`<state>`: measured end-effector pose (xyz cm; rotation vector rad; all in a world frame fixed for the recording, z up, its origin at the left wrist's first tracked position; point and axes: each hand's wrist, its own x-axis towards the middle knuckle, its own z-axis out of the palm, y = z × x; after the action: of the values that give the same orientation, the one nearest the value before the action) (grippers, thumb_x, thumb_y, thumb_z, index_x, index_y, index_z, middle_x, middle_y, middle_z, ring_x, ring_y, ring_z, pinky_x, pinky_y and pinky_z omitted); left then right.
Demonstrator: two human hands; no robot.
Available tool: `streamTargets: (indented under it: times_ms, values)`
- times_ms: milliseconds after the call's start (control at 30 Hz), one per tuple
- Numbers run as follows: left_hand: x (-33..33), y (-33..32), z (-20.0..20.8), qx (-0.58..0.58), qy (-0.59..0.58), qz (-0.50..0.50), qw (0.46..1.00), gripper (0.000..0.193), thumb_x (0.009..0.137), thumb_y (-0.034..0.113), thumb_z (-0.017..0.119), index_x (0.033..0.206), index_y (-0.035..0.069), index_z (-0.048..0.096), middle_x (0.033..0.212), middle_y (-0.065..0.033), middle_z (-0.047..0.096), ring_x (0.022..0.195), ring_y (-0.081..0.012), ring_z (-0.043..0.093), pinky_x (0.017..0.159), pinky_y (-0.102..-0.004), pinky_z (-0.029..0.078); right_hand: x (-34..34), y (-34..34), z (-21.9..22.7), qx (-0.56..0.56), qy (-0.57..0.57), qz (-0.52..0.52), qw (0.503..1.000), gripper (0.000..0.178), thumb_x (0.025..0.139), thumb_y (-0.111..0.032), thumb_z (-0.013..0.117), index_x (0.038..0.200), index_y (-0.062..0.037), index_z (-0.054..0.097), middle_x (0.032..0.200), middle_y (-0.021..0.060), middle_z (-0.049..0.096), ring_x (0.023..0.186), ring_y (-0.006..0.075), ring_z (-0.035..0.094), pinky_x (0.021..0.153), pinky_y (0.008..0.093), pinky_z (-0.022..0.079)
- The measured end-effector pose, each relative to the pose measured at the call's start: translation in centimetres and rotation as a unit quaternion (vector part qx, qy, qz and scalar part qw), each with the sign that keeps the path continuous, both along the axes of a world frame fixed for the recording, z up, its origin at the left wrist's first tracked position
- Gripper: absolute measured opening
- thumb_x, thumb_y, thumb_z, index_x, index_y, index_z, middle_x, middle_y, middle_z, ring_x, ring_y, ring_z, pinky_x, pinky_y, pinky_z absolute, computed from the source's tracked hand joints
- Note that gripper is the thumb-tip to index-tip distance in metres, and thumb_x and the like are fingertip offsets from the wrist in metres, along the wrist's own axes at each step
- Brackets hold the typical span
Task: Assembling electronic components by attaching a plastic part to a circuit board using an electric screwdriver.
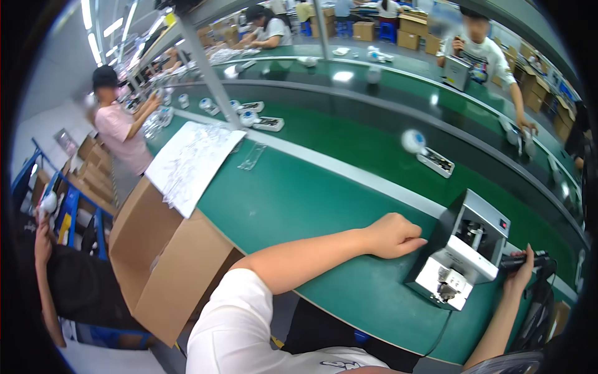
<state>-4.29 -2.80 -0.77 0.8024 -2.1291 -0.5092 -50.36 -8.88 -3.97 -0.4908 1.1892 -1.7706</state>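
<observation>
My left hand (393, 236) rests in a loose fist on the green worktop (274, 212), with nothing visible in it. Its thumb side points toward a silver and dark benchtop machine (461, 255) just to the right. That machine has a red switch, an open bay with metal parts, and a shiny metal fixture at its front. To the right of the machine, my right hand (520, 269) is closed around a black handheld tool (528, 258); its exact kind is unclear. A cable runs from the machine toward the table's near edge.
Beyond the worktop, a green conveyor (349, 134) carries a round white camera-like device (413, 141) and a white tray (435, 163) of parts. At left stand an open cardboard box (180, 280) and a white board (187, 165) with clear bags. Co-workers sit along the line.
</observation>
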Motion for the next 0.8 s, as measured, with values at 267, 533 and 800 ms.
streamTargets:
  times_ms: [267, 533, 800]
  values:
    - [0.0, 0.1, -0.2, 0.038, 0.010, 0.009, 0.999, 0.038, 0.090, 0.022, 0.065, 0.061, 0.005, 0.048, 0.053, -0.0111, 0.050, 0.050, -0.0337, 0.053, 0.049, -0.0425, 0.040, -1.6, -0.9, -0.7, -0.013, -0.028, 0.020, 0.999, 0.023, 0.090, -0.022, 0.071, 0.083, -0.0089, 0.054, 0.073, 0.0020, 0.054, 0.069, 0.0149, 0.056, 0.074, 0.0303, 0.053]
    - [0.5, -0.3, -0.8, 0.042, 0.024, 0.013, 0.999, 0.036, 0.088, 0.024, 0.067, 0.062, 0.006, 0.050, 0.054, -0.0113, 0.052, 0.051, -0.0340, 0.054, 0.049, -0.0436, 0.039, -2.5, -1.5, -1.2, -0.011, -0.020, 0.029, 0.999, 0.024, 0.090, -0.023, 0.072, 0.083, -0.0087, 0.055, 0.074, 0.0024, 0.054, 0.071, 0.0153, 0.056, 0.077, 0.0305, 0.053]
    - [0.4, 1.0, 0.3, -0.014, -0.020, 0.077, 0.997, 0.033, 0.086, 0.027, 0.067, 0.064, 0.008, 0.053, 0.057, -0.0111, 0.056, 0.056, -0.0345, 0.058, 0.051, -0.0441, 0.043, -2.8, -1.5, -1.6, -0.014, -0.027, 0.048, 0.998, 0.027, 0.089, -0.025, 0.073, 0.083, -0.0082, 0.054, 0.074, 0.0044, 0.055, 0.072, 0.0181, 0.058, 0.075, 0.0331, 0.053]
